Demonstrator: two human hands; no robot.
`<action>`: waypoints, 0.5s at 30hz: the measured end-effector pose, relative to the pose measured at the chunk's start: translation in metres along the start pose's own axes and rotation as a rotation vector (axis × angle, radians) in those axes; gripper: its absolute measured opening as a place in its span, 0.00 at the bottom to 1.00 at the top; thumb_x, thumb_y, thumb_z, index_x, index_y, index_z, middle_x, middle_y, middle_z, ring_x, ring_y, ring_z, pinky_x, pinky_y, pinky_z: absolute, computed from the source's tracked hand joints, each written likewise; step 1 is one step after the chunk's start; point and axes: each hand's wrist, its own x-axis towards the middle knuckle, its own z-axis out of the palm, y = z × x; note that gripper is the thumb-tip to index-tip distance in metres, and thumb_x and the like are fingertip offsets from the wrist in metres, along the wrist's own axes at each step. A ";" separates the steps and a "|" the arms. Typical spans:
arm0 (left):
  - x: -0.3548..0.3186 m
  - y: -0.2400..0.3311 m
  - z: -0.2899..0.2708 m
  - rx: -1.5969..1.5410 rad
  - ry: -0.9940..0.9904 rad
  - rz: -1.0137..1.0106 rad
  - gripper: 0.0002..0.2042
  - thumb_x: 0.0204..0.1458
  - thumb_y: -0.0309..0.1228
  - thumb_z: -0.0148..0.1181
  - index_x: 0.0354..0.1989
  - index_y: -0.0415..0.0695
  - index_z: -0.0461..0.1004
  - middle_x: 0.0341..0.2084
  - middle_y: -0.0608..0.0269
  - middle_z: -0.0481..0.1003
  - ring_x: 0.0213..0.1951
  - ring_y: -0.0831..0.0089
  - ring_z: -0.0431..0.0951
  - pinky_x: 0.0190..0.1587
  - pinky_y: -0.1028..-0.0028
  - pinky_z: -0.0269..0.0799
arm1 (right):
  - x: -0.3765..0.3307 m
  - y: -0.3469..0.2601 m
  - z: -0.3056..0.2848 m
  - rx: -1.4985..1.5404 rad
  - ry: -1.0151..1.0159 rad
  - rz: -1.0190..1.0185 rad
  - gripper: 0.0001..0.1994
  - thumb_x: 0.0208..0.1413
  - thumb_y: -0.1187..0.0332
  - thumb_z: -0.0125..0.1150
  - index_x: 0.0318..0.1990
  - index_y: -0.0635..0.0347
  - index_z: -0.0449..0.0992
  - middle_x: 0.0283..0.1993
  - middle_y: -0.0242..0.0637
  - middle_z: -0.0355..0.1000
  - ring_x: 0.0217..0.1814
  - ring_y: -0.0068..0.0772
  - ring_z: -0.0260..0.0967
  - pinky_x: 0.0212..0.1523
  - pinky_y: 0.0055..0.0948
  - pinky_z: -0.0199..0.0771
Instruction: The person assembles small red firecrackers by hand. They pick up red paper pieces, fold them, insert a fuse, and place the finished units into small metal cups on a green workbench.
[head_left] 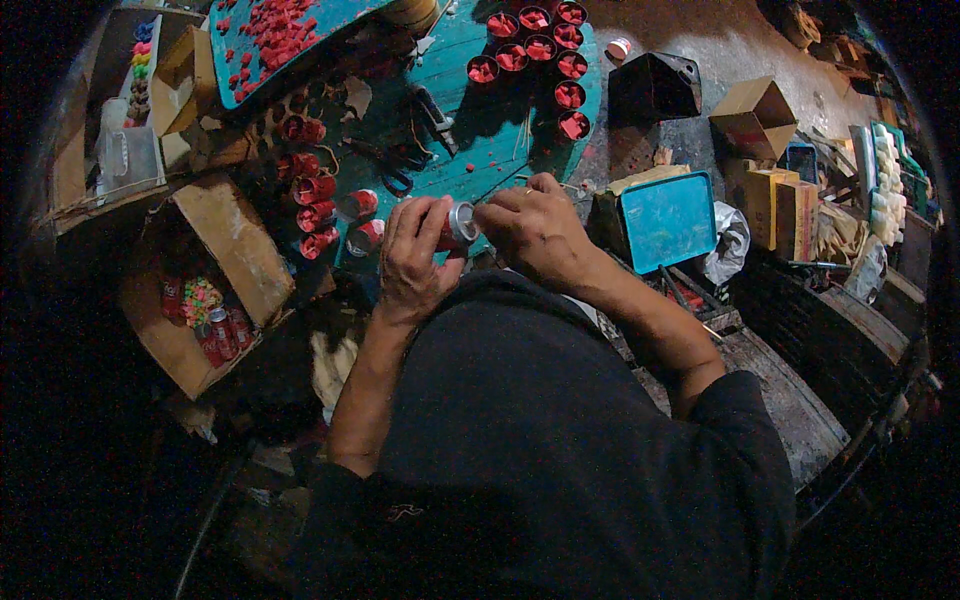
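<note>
My left hand [412, 255] is wrapped round a drink can [460, 222], tipped on its side with its silver end toward my right hand. My right hand [540, 228] has its fingers curled together right at that end. Whatever they pinch, if anything, is hidden. Two red-and-silver cut cans [364, 238] lie just beyond my left hand. Dark-handled scissors [395, 178] rest on the turquoise table [465, 178] past them, and a black-handled tool [436, 118] lies farther off.
Several cans filled with red pieces [540, 47] stand at the table's far side. More red cans [315, 215] line its left. A blue tray [232, 88] holds red pieces. On the left is a cardboard box [235, 245] with cans; on the right, a blue lid-like tray [668, 220] and cartons [795, 220].
</note>
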 end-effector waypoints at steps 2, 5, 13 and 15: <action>0.000 0.002 -0.001 -0.022 0.005 0.003 0.34 0.35 0.21 0.69 0.58 0.39 0.73 0.48 0.49 0.74 0.50 0.47 0.75 0.55 0.55 0.72 | -0.001 0.003 0.001 0.075 -0.016 0.017 0.06 0.55 0.67 0.63 0.40 0.51 0.79 0.34 0.31 0.76 0.37 0.38 0.74 0.43 0.40 0.61; 0.000 0.002 -0.001 -0.049 -0.007 0.004 0.34 0.34 0.21 0.69 0.59 0.39 0.72 0.48 0.49 0.74 0.50 0.47 0.75 0.54 0.54 0.72 | 0.000 0.001 -0.001 0.071 0.009 -0.012 0.05 0.55 0.67 0.64 0.39 0.51 0.79 0.33 0.32 0.76 0.37 0.39 0.73 0.42 0.40 0.61; -0.002 -0.005 -0.008 0.007 -0.100 0.029 0.34 0.35 0.22 0.69 0.59 0.37 0.72 0.48 0.49 0.73 0.50 0.47 0.75 0.55 0.54 0.72 | 0.001 0.008 0.013 -0.016 -0.086 -0.063 0.08 0.54 0.66 0.64 0.41 0.51 0.80 0.33 0.32 0.76 0.36 0.39 0.73 0.44 0.42 0.62; -0.010 -0.015 -0.010 0.083 -0.101 -0.029 0.34 0.36 0.23 0.70 0.59 0.37 0.71 0.49 0.48 0.74 0.50 0.47 0.75 0.55 0.54 0.72 | 0.006 0.017 0.022 -0.033 -0.114 -0.026 0.09 0.54 0.65 0.63 0.42 0.52 0.80 0.34 0.33 0.76 0.38 0.39 0.74 0.45 0.43 0.62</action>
